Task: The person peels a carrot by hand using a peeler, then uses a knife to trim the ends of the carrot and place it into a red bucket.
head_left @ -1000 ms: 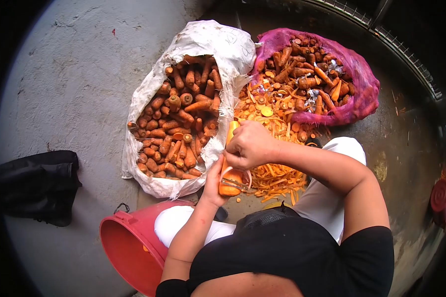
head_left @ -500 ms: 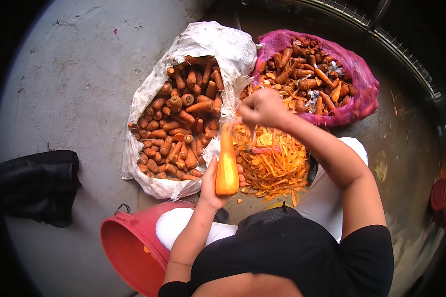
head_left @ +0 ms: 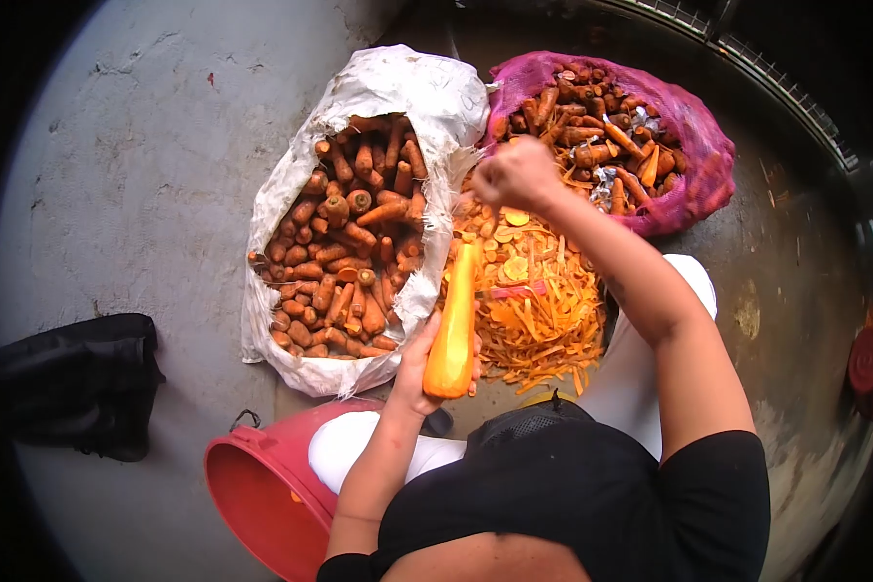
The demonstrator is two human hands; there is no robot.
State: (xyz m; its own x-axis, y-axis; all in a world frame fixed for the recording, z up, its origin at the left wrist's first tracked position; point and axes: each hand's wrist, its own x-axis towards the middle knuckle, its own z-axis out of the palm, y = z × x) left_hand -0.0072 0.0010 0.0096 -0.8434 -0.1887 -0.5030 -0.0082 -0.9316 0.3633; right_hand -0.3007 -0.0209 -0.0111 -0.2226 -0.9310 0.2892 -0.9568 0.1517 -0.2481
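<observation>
A peeled orange carrot (head_left: 453, 339) points away from me, its thick end resting in my left hand (head_left: 421, 367), whose fingers wrap round it from beneath. Beyond its thin end my right hand (head_left: 516, 177) is closed in the air over the peelings; what it grips is blurred and cannot be made out. Under and to the right of the carrot lies a heap of orange peelings (head_left: 543, 325). To the left stands an open white sack (head_left: 422, 92) full of unpeeled carrots (head_left: 335, 262).
A purple mesh sack (head_left: 703, 145) with carrots and silvery scraps lies at the back right. A red bucket (head_left: 252, 441) lies tipped beside my left leg. Black cloth (head_left: 82, 383) is on the floor at left. A red object (head_left: 863, 364) stands far right.
The carrot and my left hand have shifted slightly towards me, and the carrot leans a little more to the right. My right hand has moved slightly away from me, still closed.
</observation>
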